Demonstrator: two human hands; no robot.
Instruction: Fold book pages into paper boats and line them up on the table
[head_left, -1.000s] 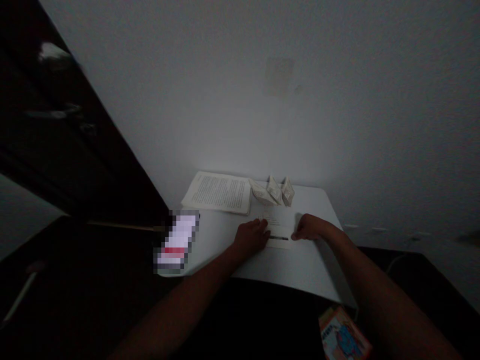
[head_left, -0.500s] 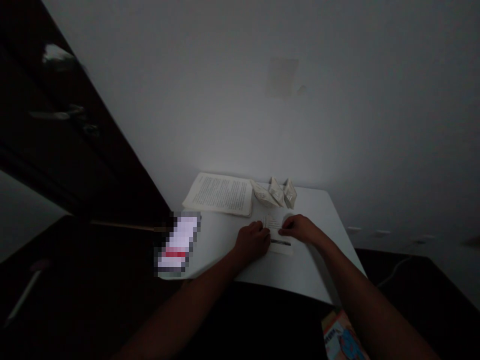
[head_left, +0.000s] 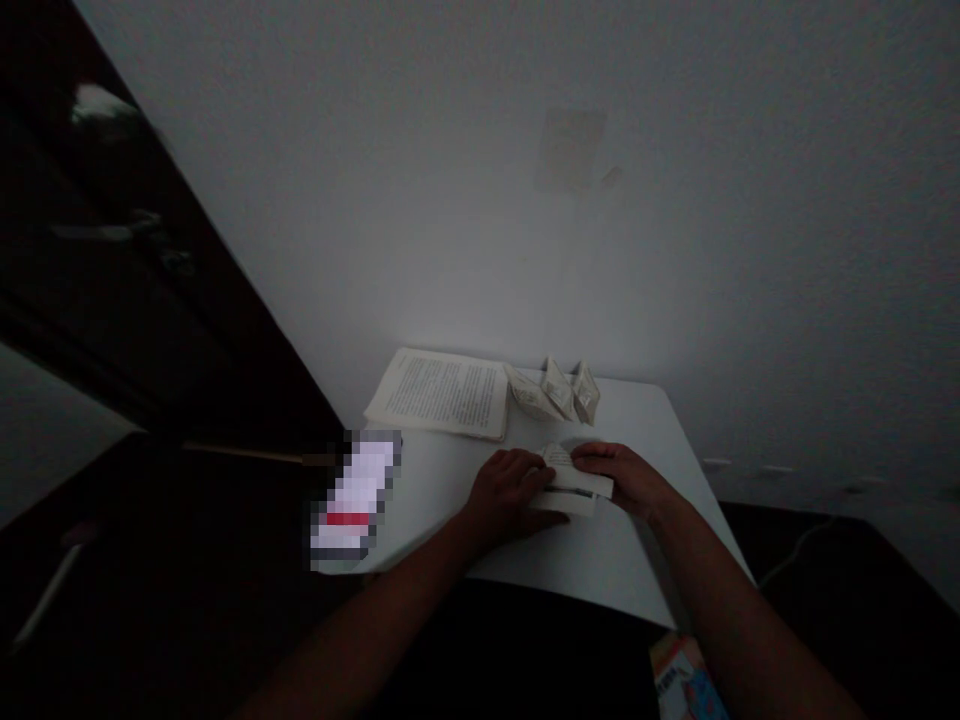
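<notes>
A small printed paper [head_left: 574,482], partly folded with a strip along its near side, lies between my hands on the white table [head_left: 435,510]. My left hand [head_left: 510,492] grips its left side, with the fingers over the top and the thumb along the near edge. On the right, my right hand [head_left: 619,472] holds the paper's far right part with bent fingers; its thumb is mostly hidden. Beyond my hands stand several folded paper pieces, such as the folded paper boat [head_left: 556,386], near the wall.
A stack of printed pages [head_left: 442,392] lies at the table's back left. A blurred-out phone [head_left: 356,495] is at the left edge. Below the right front edge is a colourful book [head_left: 686,680]. A dark door [head_left: 112,290] stands at left, against the wall [head_left: 420,200].
My left hand's thumb has spread toward the near edge. My right hand has shifted slightly right and nearer, and the paper's strip now reaches further right with a visible flap.
</notes>
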